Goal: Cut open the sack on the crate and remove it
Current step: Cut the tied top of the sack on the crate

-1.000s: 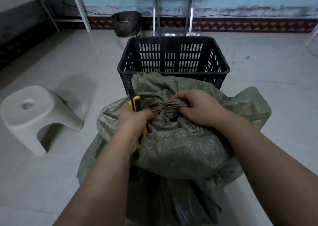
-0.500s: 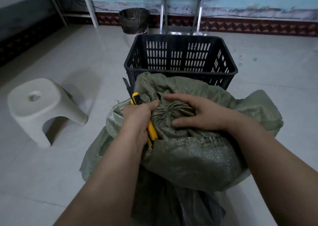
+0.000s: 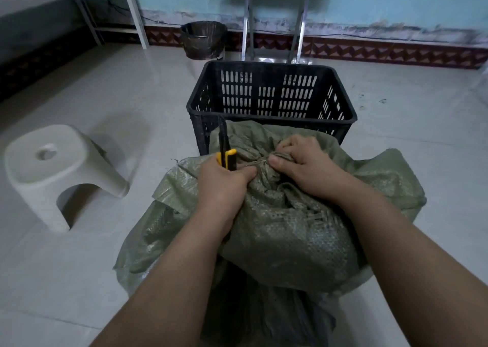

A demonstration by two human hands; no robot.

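A grey-green woven sack [image 3: 290,230] bulges in front of me, its mouth gathered and tied into a knot [image 3: 261,161]. My left hand [image 3: 224,185] grips a yellow and black utility knife [image 3: 226,151], blade pointing up and away, just left of the knot. My right hand [image 3: 303,167] pinches the bunched sack fabric at the knot, thumb toward the left hand. What the sack rests on is hidden beneath it. Just beyond the sack stands a black slotted plastic crate [image 3: 272,93], with nothing visible inside.
A white plastic stool [image 3: 52,167] stands on the tiled floor at the left. A lined waste bin [image 3: 203,39] and two metal legs [image 3: 274,24] sit by the far wall. A white table frame [image 3: 132,11] is at the back left.
My left hand has turned the knife so its blade points more upright. My right hand has shifted from lying over the knot to pinching the fabric beside it. The view has tilted slightly.
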